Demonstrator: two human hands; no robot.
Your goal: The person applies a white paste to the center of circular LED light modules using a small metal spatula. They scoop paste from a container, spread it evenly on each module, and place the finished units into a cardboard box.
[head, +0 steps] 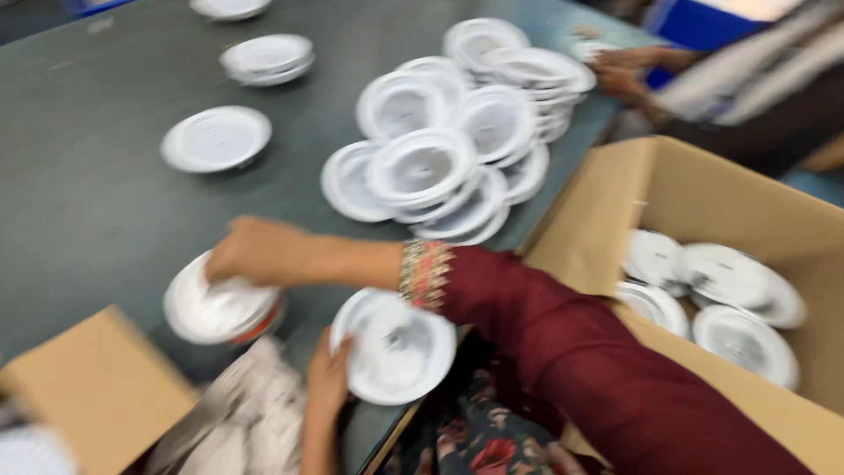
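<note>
Left hand (327, 378) holding disc (397, 347), box (747, 202) of discs

Dark green tabletop (79, 176) bearing a heap of round white plastic discs (448, 145). Open brown cardboard box (694, 189) holding similar white discs (734, 303). Co-worker's hand (620, 75) at upper right; smaller cardboard flap (92, 387), possibly another box.

packing workshop, white discs (422, 167), cardboard boxes (703, 202)
</note>
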